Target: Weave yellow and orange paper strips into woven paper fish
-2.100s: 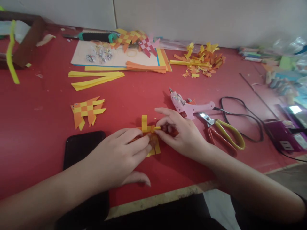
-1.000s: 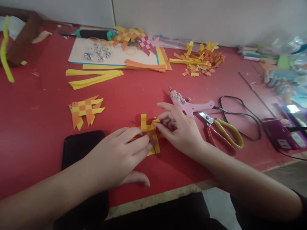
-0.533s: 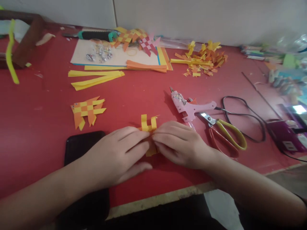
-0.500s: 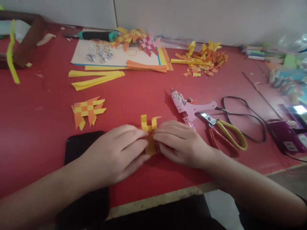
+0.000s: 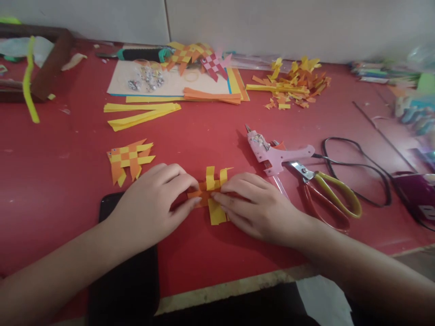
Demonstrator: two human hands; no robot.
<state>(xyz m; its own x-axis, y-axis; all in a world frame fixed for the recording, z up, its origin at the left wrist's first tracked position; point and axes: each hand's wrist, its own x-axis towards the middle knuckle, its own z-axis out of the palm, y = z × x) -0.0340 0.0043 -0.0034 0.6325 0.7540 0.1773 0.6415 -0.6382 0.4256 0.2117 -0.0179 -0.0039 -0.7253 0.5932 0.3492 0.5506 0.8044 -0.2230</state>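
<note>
Woven paper piece point(image 5: 215, 213) sat on the red tabletop point(image 5: 190, 140), between the two hands, close to the table's near edge. Key relation: orange strips point(image 5: 204, 199) ran left-right, roughly along the line from one hand to the other; yellow strips crossed them, running away from the person. Two yellow tabs point(image 5: 210, 177) stuck out on the far side, the right one bent over at its tip. Wider yellow ends hung out on the near side.

Right hand point(image 5: 268, 208) was nearer the crossing: fingers bunched, tips on the weave, covering its right part. Couldn't tell if they pinched a strip or only pressed it down; the undersides were hidden. Left hand point(image 5: 156, 197) was at the left ends of the orange strips, so the piece lay to its right. Its thumb and index tips showed a gap, thumb tip against an orange end; couldn't tell if anything was gripped.

Around it: finished orange-yellow paper fish point(image 5: 126, 158) just beyond the left hand, black phone-like slab point(image 5: 139, 280) under the left forearm, pink glue gun point(image 5: 277, 158) and red-and-yellow-handled cutters point(image 5: 306, 174) beyond the right hand.
</note>
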